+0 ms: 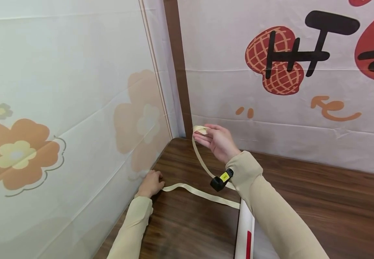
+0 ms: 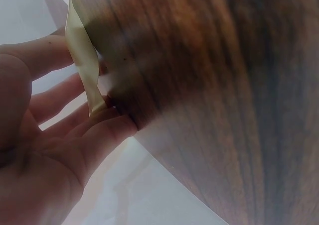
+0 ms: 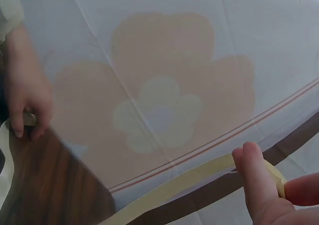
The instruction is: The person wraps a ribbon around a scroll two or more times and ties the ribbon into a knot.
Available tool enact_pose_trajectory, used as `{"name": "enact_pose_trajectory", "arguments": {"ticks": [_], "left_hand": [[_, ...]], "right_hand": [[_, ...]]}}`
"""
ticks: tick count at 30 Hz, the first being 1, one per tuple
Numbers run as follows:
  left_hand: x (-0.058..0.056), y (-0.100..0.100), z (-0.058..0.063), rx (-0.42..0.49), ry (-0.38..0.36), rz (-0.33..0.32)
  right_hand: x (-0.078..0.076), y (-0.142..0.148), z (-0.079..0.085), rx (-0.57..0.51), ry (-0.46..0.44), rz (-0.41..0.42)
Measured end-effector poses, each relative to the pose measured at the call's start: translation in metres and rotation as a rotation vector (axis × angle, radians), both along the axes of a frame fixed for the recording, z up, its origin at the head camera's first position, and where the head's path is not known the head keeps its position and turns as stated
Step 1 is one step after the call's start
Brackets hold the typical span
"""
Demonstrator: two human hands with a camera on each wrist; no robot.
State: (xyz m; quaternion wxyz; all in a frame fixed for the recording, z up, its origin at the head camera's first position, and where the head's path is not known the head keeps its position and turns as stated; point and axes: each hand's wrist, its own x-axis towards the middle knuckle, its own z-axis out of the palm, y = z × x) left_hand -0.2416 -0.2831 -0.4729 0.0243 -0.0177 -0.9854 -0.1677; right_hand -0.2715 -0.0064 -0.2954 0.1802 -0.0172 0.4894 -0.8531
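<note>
Cream ribbon (image 1: 203,195): one strand lies across the tabletop (image 1: 193,230), leaving the left hand toward 4 o'clock with a slack hump; a second strand drops from the right hand toward 5 o'clock and passes behind the black wrist camera (image 1: 220,181). Where the strands join: hidden.

Left hand (image 1: 150,184): low at the tabletop's edge, beside the flower-print backdrop (image 1: 60,79); its grip pinches the ribbon. Right hand (image 1: 219,142): at 2 o'clock from the left, raised above the tabletop; its grip pinches a small loop of ribbon between thumb and fingers.

White strip with a red mark (image 1: 243,230): at 4 o'clock from the left hand, ribbon reaching its edge.

Handling notes (judgement): keep the left pinch firm as an anchor; draw slack out gently with the right; keep the band flat, since the left-wrist view suggests a twist near the fingers. Snagging on the wrist camera seems a risk.
</note>
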Motion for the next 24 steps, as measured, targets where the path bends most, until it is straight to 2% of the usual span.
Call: {"name": "enact_pose_trajectory", "arguments": {"ticks": [6,12,19,24], "left_hand": [[0.002,0.001,0.000,0.003,-0.006,0.018],[0.001,0.003,0.002,0.004,-0.043,0.033],[0.002,0.002,0.001,0.010,-0.060,0.031],[0.003,-0.001,-0.001,0.031,-0.067,0.027]], "right_hand": [[-0.007,-0.003,-0.011,-0.011,-0.058,0.002],[-0.014,-0.008,-0.020,-0.035,-0.106,-0.002],[-0.017,-0.012,-0.031,0.001,-0.058,0.025],[-0.016,-0.015,-0.036,0.012,-0.029,0.014]]}}
